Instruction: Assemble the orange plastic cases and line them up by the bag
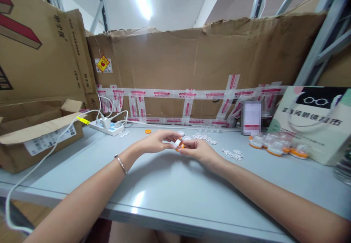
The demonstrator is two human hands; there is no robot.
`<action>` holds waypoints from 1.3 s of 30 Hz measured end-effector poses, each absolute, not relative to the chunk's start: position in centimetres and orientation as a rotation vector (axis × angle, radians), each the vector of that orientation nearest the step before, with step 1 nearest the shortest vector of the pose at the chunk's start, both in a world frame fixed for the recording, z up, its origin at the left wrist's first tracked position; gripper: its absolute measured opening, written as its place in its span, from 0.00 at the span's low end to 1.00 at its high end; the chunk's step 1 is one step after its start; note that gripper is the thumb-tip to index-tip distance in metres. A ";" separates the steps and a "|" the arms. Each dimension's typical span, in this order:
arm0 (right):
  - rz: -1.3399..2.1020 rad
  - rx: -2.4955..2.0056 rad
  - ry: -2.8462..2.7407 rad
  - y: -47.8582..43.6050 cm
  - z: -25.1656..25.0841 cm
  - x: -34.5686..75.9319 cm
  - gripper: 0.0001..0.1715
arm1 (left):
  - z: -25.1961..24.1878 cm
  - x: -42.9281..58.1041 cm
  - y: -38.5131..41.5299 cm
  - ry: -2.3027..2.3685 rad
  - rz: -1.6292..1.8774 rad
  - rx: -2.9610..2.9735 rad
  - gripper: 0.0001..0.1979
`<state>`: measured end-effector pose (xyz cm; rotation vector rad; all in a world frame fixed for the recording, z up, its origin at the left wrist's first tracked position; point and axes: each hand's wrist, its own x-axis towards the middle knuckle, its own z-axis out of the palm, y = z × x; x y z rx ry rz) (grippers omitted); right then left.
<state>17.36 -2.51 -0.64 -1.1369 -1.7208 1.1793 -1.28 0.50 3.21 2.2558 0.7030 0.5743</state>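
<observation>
Over the middle of the table, my left hand (157, 141) and my right hand (202, 152) meet fingertip to fingertip. Pinched in the left fingers is a small white piece (177, 144). The right thumb and fingers close on a small orange part (180, 148), which touches or lies right beside the white piece; fingers cover much of both. Just behind the hands lie round white pieces (187, 138). Small flat white parts (207, 138) are scattered to the right, with another cluster of white parts (233, 154) nearer me. An orange ring (148, 131) rests behind my left hand.
At the right stand several clear-domed pieces with orange bases (275, 148), beside a paper bag (309, 126). A power strip (108, 126) with white cables sits at the back left, near an open carton (41, 137). A taped cardboard sheet (170, 63) walls off the table's back.
</observation>
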 end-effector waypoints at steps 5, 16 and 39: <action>1.234 -1.094 -1.672 -2.5 -0.7 17.3 0.17 | 2.8 -1.2 0.5 0.747 0.592 2.414 0.21; 1.471 -0.953 -1.481 -2.2 -1.6 17.4 0.15 | 2.9 -1.1 -0.2 0.688 0.532 2.732 0.18; 1.659 -0.970 -1.195 -2.2 -2.6 17.2 0.16 | 2.2 -1.0 0.4 0.696 0.464 2.701 0.14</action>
